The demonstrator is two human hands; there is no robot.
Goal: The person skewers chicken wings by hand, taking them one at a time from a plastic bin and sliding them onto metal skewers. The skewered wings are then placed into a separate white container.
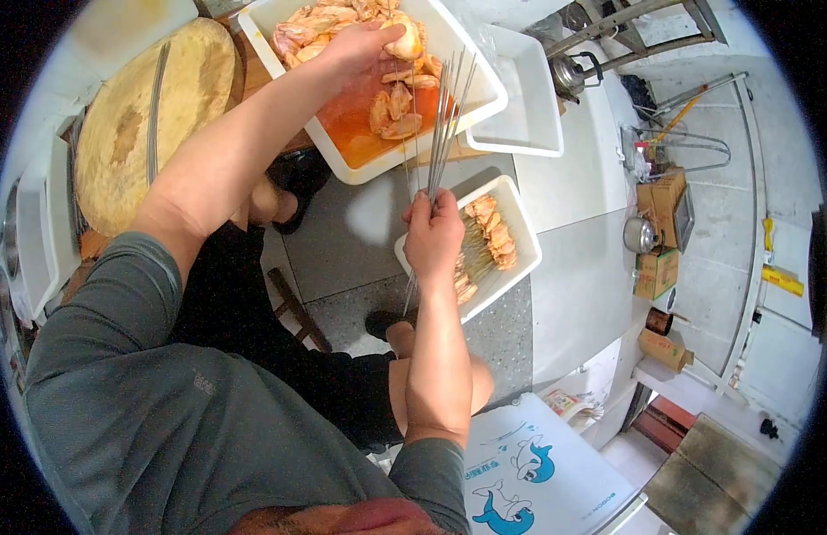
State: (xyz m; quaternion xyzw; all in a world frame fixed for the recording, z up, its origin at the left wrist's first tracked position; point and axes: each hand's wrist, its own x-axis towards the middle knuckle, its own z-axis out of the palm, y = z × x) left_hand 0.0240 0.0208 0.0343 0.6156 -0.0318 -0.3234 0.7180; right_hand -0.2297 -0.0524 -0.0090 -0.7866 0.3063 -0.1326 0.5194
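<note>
My left hand (364,52) is over the large white tub (342,163), its fingers closed on a piece of marinated meat (402,37). More meat pieces (397,111) lie in the tub in reddish liquid. My right hand (434,230) is wrapped round a bundle of thin metal skewers (445,125) that fan upward. One or two skewers run from near my right hand up to the meat at my left hand. Just beside and partly behind my right hand is a smaller white tray (526,234) holding skewered meat (496,234).
An empty-looking white bin (545,107) stands right of the tub. A round wooden board (119,134) with a metal strip is at left. A blue-printed white lid (556,473) lies below. Kettles (641,234) and boxes (656,272) stand at right; a wooden stool leg (297,308) is below.
</note>
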